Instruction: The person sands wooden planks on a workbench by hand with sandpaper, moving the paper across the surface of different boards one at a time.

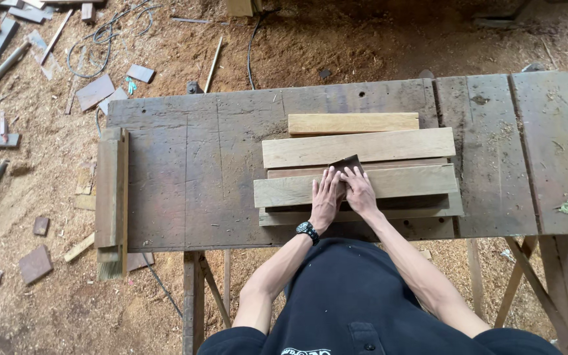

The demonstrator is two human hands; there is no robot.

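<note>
both hands pressed side by side on a dark flat scraper sheet point(348, 164), left hand point(327, 194) and right hand point(359, 190) with fingers flat and close together on it. sheet resting on the light plank point(402, 182) at counter point(165, 171) centre, more planks at 12 o'clock. best kept with even pressure, strokes along the grain, wrists low.

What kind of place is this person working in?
Most likely a rough woodworking shop. Pale wooden boards are stacked on a worn workbench, sawdust covers the ground, and wood offcuts lie scattered around. Both hands press a dark flat piece onto a board.
</note>
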